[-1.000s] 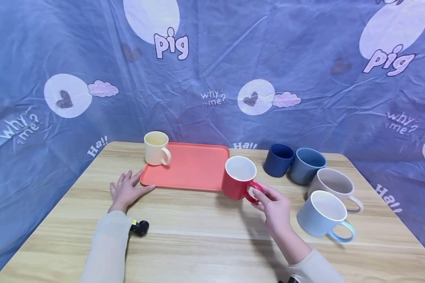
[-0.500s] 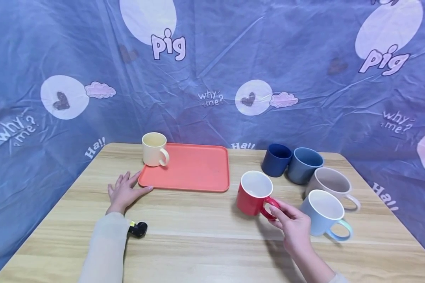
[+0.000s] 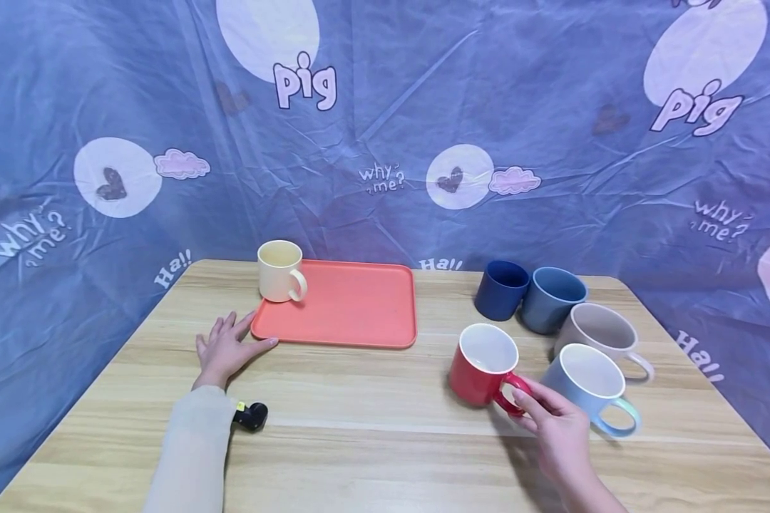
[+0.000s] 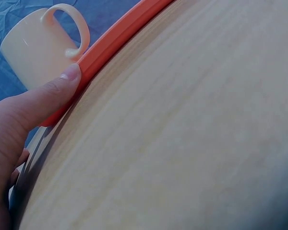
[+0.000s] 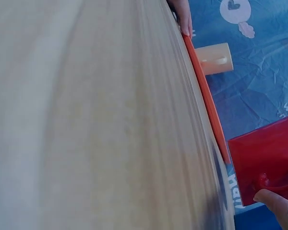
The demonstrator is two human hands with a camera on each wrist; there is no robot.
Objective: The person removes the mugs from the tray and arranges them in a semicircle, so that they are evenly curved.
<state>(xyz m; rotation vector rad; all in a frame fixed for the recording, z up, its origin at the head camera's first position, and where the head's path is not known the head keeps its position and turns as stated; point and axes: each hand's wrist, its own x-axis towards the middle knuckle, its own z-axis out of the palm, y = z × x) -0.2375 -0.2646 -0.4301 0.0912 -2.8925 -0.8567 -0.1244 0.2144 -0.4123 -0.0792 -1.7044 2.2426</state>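
My right hand (image 3: pixel 561 431) pinches the handle of a red mug (image 3: pixel 478 374) with a white inside. The mug is upright, in front of the dark blue cup, and a shadow falls beside it; whether it touches the table I cannot tell. At the front left corner of a coral-red tray (image 3: pixel 353 306), my left hand (image 3: pixel 226 350) lies with spread fingers, its thumb (image 4: pixel 57 91) touching the rim. A cream mug (image 3: pixel 279 272) stands upright at the tray's left end, handle to the right. In the right wrist view, the red mug (image 5: pixel 269 158) shows its handle under the thumb.
On the right, a navy cup (image 3: pixel 502 291), a grey-blue cup (image 3: pixel 552 303), a taupe mug (image 3: pixel 571 335) and a light blue mug (image 3: pixel 574 388) stand close together. A patterned blue cloth (image 3: pixel 385 128) hangs behind the wooden table (image 3: pixel 359 442).
My right hand has carried the red mug from the tray's front right corner to the right and toward me. The left hand, tray and cream mug have stayed in place.
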